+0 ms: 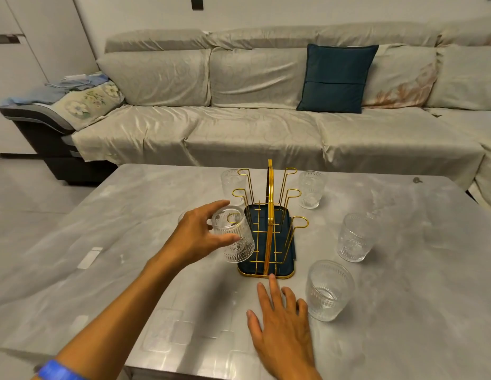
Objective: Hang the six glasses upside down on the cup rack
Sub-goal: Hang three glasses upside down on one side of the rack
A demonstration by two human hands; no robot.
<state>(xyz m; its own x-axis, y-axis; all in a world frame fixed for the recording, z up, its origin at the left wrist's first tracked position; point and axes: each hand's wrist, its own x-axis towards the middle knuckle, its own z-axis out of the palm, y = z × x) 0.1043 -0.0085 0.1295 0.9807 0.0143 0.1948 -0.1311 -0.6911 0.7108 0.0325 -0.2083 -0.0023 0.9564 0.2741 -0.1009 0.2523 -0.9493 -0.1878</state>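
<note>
A gold wire cup rack [270, 187] with a dark blue tray stands mid-table. My left hand [196, 237] grips a ribbed clear glass [236, 242], upside down and tilted, over the rack's front-left peg; the peg's loop shows through the glass. My right hand [280, 322] lies flat on the table with fingers spread, its middle fingertip at the tray's front rim. Upright glasses stand around the rack: back left [231, 180], back right [311, 189], right [355, 237] and front right [329, 290]. A sliver of another glass rim [181, 215] peeks out behind my left hand.
The grey marble-look table [115, 242] ends close to me. Behind it runs a long covered sofa [238, 127] with a dark teal cushion [336, 78]. Tiled floor lies to the left.
</note>
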